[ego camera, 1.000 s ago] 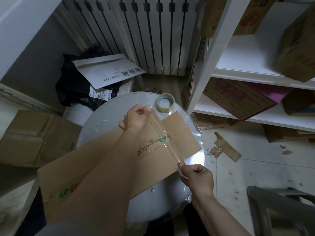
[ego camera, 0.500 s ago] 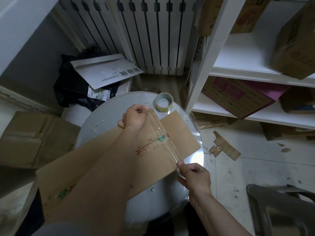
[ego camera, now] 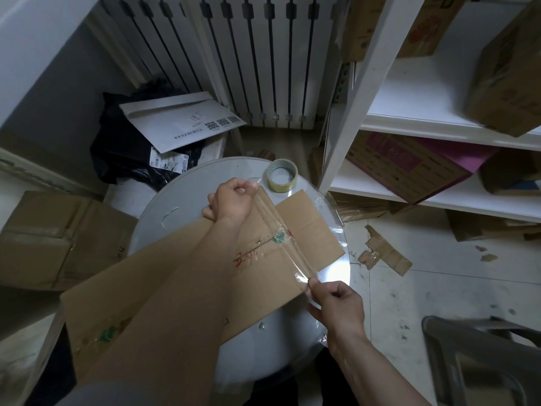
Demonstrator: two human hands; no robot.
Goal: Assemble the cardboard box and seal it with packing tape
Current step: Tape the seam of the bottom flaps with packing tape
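The left hand [ego camera: 231, 200] is clenching its fingers round the far end of a strip of clear tape [ego camera: 279, 234], knuckles turned up, over the far edge of the cardboard box [ego camera: 310, 230]. The right hand [ego camera: 336, 307] is pinching the near end of the same strip between thumb and forefinger, just past the box's near edge. Between the two hands the strip is running taut and slantwise across the box. Whether it is sticking to the board or hanging just above it cannot be told.

The box is lying unfolded and flat on a round white table [ego camera: 158, 227], its left end jutting out past the table's rim toward the lower left. Red and green print is showing under the strip. The left forearm is reaching across the middle of the board. A roll of tape [ego camera: 281, 174] is sitting flat on the far side of the table, near the left hand but apart from it.

Beyond the table a white envelope [ego camera: 178, 124] is resting on a black bag [ego camera: 123, 153] in front of a radiator [ego camera: 263, 68]. To the right, white shelves [ego camera: 424, 112] are holding more boxes, and cardboard scraps [ego camera: 386, 254] are lying on the tiled floor. A pile of flattened cardboard [ego camera: 52, 238] is lying to the left, and a grey chair [ego camera: 480, 361] is standing at the lower right.
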